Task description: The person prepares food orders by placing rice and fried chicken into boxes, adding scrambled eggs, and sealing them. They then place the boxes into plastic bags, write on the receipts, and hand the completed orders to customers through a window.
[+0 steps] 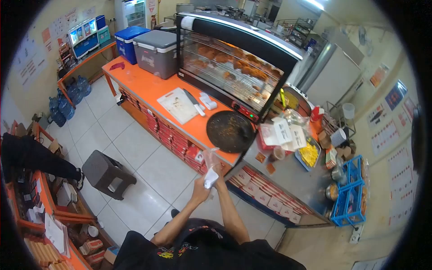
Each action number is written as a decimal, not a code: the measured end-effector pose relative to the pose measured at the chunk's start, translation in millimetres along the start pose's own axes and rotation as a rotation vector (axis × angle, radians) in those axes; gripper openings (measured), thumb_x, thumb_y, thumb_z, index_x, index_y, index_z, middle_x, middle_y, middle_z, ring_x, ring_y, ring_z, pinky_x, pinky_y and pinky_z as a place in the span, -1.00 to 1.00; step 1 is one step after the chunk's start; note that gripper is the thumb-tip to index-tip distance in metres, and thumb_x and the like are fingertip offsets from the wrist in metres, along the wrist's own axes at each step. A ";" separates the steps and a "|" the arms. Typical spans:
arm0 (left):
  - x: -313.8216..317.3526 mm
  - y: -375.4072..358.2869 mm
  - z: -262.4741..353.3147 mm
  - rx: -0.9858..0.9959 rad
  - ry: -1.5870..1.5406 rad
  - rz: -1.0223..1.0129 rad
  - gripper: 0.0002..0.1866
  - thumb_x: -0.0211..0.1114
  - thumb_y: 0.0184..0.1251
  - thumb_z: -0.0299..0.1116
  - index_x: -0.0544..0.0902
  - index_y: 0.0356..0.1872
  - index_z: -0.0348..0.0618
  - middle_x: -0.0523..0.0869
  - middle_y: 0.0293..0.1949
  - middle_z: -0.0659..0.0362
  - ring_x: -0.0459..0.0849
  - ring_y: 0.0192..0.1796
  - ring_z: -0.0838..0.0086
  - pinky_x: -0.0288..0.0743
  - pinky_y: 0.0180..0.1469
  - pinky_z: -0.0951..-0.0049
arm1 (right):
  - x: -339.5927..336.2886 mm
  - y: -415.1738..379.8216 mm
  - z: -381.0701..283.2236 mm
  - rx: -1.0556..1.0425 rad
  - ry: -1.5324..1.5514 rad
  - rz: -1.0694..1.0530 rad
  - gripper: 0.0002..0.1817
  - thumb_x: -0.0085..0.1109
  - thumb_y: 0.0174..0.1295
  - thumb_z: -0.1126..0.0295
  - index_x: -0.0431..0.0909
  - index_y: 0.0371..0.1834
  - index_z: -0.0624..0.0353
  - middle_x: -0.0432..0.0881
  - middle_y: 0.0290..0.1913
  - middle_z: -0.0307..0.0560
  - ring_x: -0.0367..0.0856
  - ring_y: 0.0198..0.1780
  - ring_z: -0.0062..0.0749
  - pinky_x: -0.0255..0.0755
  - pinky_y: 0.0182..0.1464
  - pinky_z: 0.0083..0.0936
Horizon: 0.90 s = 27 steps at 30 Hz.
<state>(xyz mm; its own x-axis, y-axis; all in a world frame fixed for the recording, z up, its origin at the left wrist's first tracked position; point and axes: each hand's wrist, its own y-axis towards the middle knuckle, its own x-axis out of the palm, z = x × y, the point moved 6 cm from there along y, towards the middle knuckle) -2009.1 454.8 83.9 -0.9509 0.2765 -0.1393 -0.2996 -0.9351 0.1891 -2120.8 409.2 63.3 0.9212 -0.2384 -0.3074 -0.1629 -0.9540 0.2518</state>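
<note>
In front of my body, my left hand [200, 189] and my right hand [219, 179] are close together, fingers closed. Between them is a crumpled white piece [210, 178], like tissue or thin plastic. A clear plastic bag [210, 157] sticks up from the same spot, towards the counter edge; my right hand is nearest to it. Just beyond lies a round dark tray [230, 132] with crumbs. Further left on the orange counter, a white cutting board [177, 105] carries scraps, with a knife [194, 102] by its right edge.
A lit glass warmer [234, 67] holds fried pieces. Grey [156, 54] and blue [128, 41] cool boxes stand left of it. The steel counter on the right bears a tray of yellow food [308, 155]. On the floor stands a stool [108, 173]; a person's leg [42, 155] is at left.
</note>
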 end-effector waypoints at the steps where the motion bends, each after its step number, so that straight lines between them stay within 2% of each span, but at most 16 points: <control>1: -24.0 19.5 -6.5 0.001 -0.006 0.010 -0.65 0.17 0.11 -0.63 0.64 -0.03 -0.29 0.70 -0.33 -0.19 0.76 -0.26 0.10 0.55 -0.22 0.28 | 21.4 27.1 -3.4 -0.004 -0.006 -0.009 -0.35 -0.15 0.50 -0.04 0.24 0.45 0.23 0.32 0.41 -0.04 0.27 0.41 -0.28 0.13 0.41 -0.38; 4: -83.5 72.8 -8.6 0.285 -0.014 0.000 -0.76 0.26 0.09 -0.58 0.66 -0.16 -0.27 0.70 -0.34 -0.09 0.74 -0.30 0.13 0.54 -0.25 0.28 | 82.7 99.5 -0.2 0.025 0.046 -0.127 -0.40 -0.20 0.51 0.00 0.29 0.39 0.26 0.45 0.29 -0.04 0.34 0.33 -0.25 0.15 0.37 -0.38; 5: -102.3 95.0 -15.8 0.284 -0.018 0.003 -0.76 0.26 0.09 -0.58 0.66 -0.16 -0.27 0.70 -0.34 -0.09 0.74 -0.30 0.13 0.54 -0.25 0.28 | 102.9 124.8 16.3 0.107 0.295 -0.112 -0.43 -0.21 0.51 -0.02 0.27 0.36 0.19 0.41 0.28 -0.12 0.33 0.28 -0.32 0.18 0.33 -0.41; 7: -120.4 136.6 -20.9 0.500 0.205 -0.173 -0.81 0.33 0.02 -0.51 0.63 -0.28 -0.25 0.66 -0.37 -0.02 0.69 -0.30 0.06 0.52 -0.27 0.26 | 136.5 169.8 44.9 0.273 0.797 -0.069 -0.48 -0.25 0.52 -0.08 0.24 0.30 0.07 0.34 0.27 -0.29 0.33 0.19 -0.46 0.24 0.25 -0.46; 8: -128.5 160.4 -20.2 0.512 0.258 -0.224 -0.79 0.37 -0.06 -0.46 0.57 -0.36 -0.23 0.62 -0.41 0.02 0.64 -0.29 0.02 0.50 -0.27 0.20 | 128.4 162.9 -9.8 0.504 0.921 0.003 -0.48 -0.25 0.48 -0.20 0.26 0.22 -0.05 0.35 0.12 -0.31 0.33 0.10 -0.56 0.31 0.17 -0.42; 12: -142.4 248.1 -47.4 0.608 0.279 -0.436 -0.76 0.34 -0.08 -0.53 0.56 -0.30 -0.21 0.63 -0.36 0.02 0.65 -0.20 0.06 0.50 -0.17 0.17 | 148.2 238.2 6.6 0.712 1.124 0.076 -0.32 -0.23 0.40 -0.34 0.25 0.30 -0.05 0.32 0.16 -0.27 0.34 0.04 -0.48 0.38 0.09 -0.29; 15: -144.2 310.7 -70.8 0.615 0.302 -0.547 -0.74 0.32 -0.08 -0.55 0.57 -0.28 -0.20 0.64 -0.33 0.02 0.65 -0.16 0.08 0.50 -0.12 0.18 | 159.6 310.4 85.0 0.426 0.825 0.019 0.14 -0.29 0.07 -0.65 -0.28 0.62 -0.26 -0.03 0.59 -0.10 0.49 0.21 0.04 0.43 0.17 -0.12; 16: -141.0 332.4 -88.6 0.587 0.337 -0.608 -0.72 0.36 -0.08 -0.53 0.58 -0.26 -0.21 0.64 -0.33 0.02 0.66 -0.18 0.08 0.52 -0.12 0.17 | 173.5 345.0 160.7 0.626 1.049 -0.133 0.06 -0.26 0.14 -0.60 -0.27 0.61 -0.32 -0.23 0.64 -0.16 0.44 0.30 0.07 0.40 0.22 -0.10; 17: -139.0 350.2 -98.5 0.586 0.337 -0.612 -0.72 0.36 -0.08 -0.53 0.58 -0.26 -0.21 0.64 -0.33 0.02 0.66 -0.18 0.08 0.52 -0.12 0.17 | 172.6 360.8 150.7 0.627 1.052 -0.130 0.06 -0.26 0.14 -0.60 -0.27 0.61 -0.32 -0.23 0.64 -0.16 0.44 0.30 0.07 0.40 0.22 -0.10; 19: -149.6 399.5 -107.8 0.535 0.235 -0.470 -0.69 0.40 -0.07 -0.53 0.56 -0.22 -0.23 0.63 -0.34 0.02 0.67 -0.22 0.07 0.53 -0.16 0.16 | 158.0 406.9 109.0 0.554 0.890 0.097 -0.01 -0.11 0.29 -0.38 -0.25 0.62 -0.14 -0.19 0.63 -0.11 0.34 0.39 -0.04 0.30 0.32 -0.17; 20: -162.6 422.4 -106.5 0.434 0.136 -0.355 -0.63 0.43 -0.07 -0.52 0.55 -0.17 -0.29 0.62 -0.35 -0.02 0.66 -0.25 0.03 0.53 -0.20 0.15 | 161.7 438.5 108.8 0.548 0.897 0.089 -0.01 -0.11 0.29 -0.38 -0.25 0.62 -0.14 -0.19 0.63 -0.11 0.34 0.39 -0.04 0.30 0.32 -0.17; 21: -166.0 441.3 -104.7 0.429 0.144 -0.355 -0.63 0.43 -0.07 -0.52 0.55 -0.17 -0.29 0.62 -0.35 -0.02 0.66 -0.25 0.03 0.53 -0.20 0.15 | 160.7 467.8 110.8 0.417 0.719 0.094 -0.02 -0.09 0.30 -0.35 -0.24 0.62 -0.13 -0.18 0.63 -0.11 0.31 0.41 -0.05 0.27 0.34 -0.18; 23: -199.3 495.5 -109.8 0.254 0.247 0.119 -0.56 0.41 -0.08 -0.56 0.52 -0.09 -0.35 0.62 -0.29 -0.10 0.66 -0.20 -0.03 0.52 -0.21 0.14 | 163.7 534.2 105.9 0.144 0.363 0.098 -0.04 -0.05 0.31 -0.28 -0.24 0.62 -0.12 -0.18 0.63 -0.11 0.24 0.45 -0.08 0.21 0.37 -0.19; 24: -209.2 521.3 -112.3 0.231 0.227 0.182 -0.55 0.36 -0.08 -0.60 0.49 -0.06 -0.38 0.60 -0.24 -0.17 0.64 -0.17 -0.07 0.52 -0.16 0.12 | 169.7 562.3 101.1 0.015 0.186 0.102 -0.05 -0.03 0.32 -0.24 -0.24 0.62 -0.11 -0.17 0.63 -0.11 0.21 0.46 -0.09 0.18 0.39 -0.20; 26: -224.3 567.0 -130.0 0.272 0.285 0.123 -0.56 0.33 -0.07 -0.63 0.47 -0.07 -0.36 0.59 -0.24 -0.16 0.62 -0.15 -0.07 0.51 -0.14 0.12 | 182.6 597.3 98.5 -0.222 -0.187 0.098 -0.07 0.02 0.34 -0.17 -0.24 0.62 -0.10 -0.17 0.63 -0.11 0.14 0.50 -0.11 0.12 0.42 -0.22; 27: -226.3 589.2 -137.6 0.329 0.333 0.066 -0.58 0.29 -0.07 -0.66 0.46 -0.08 -0.34 0.58 -0.23 -0.15 0.61 -0.13 -0.07 0.50 -0.12 0.11 | 187.8 621.2 95.3 -0.209 -0.192 0.087 -0.07 0.02 0.34 -0.17 -0.24 0.62 -0.10 -0.17 0.63 -0.11 0.14 0.50 -0.11 0.12 0.42 -0.22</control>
<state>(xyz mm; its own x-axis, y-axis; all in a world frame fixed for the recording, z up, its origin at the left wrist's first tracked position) -1959.8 -189.3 93.1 -0.9078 0.0827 -0.4111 -0.2997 -0.8137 0.4980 -2082.7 -245.6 74.5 0.8199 -0.3667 -0.4396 -0.1439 -0.8752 0.4618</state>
